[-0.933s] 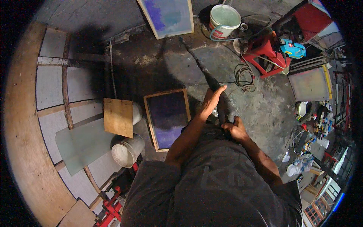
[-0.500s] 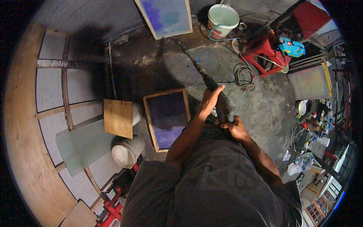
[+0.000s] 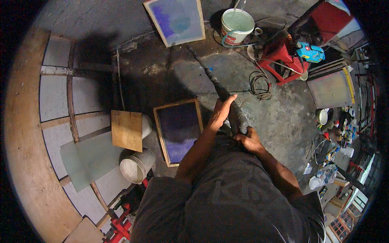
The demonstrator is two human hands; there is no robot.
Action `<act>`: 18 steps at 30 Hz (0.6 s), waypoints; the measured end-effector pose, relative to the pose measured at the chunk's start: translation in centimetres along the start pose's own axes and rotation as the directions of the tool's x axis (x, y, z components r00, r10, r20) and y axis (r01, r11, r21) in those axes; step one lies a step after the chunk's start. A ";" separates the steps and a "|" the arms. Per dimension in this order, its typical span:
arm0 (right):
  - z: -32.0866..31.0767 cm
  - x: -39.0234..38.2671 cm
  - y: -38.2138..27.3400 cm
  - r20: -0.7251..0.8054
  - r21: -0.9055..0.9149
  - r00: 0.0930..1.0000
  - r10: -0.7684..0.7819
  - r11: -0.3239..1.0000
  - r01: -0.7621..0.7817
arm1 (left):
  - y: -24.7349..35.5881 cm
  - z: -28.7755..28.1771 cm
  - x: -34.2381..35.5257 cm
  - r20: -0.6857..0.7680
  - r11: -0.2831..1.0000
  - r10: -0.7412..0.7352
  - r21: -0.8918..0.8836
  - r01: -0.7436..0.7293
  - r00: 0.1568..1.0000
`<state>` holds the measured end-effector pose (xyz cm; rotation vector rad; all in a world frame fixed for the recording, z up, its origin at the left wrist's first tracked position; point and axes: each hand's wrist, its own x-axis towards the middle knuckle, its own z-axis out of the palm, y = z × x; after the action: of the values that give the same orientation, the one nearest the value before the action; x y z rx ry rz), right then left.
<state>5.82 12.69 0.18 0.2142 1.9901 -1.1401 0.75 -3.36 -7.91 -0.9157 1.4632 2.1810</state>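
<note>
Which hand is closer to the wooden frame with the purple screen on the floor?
The left hand. It grips the black spray lance just right of the wooden frame; the right hand holds the lance farther right.

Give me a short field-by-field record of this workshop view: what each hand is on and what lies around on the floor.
left hand: laid on the long dark wand, fingers forward
right hand: closed round the wand's near end
wand direction: points away toward the framed screen leaning at the wall
near the left arm: second framed screen flat on the wet floor
far side: white bucket, red machine, coiled hose
</note>
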 end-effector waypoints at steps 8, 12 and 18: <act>0.3 -0.1 -0.1 -0.003 -0.030 0.993 0.114 0.993 -0.114 | 0.2 -0.1 -0.6 -0.103 0.999 0.027 0.045 -0.023 0.994; 1.0 0.0 0.5 -0.097 -0.099 0.995 0.011 0.995 -0.020 | 0.0 -0.4 -0.3 -0.075 0.997 0.043 0.075 -0.037 0.996; 0.7 0.3 0.7 -0.025 -0.075 0.997 0.073 0.994 -0.074 | 0.6 -1.0 -1.3 -0.104 0.994 -0.033 0.096 0.043 0.994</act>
<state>6.35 12.45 -0.70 0.2594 2.0241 -1.0175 1.64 -4.49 -6.86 -1.0263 1.5714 2.0425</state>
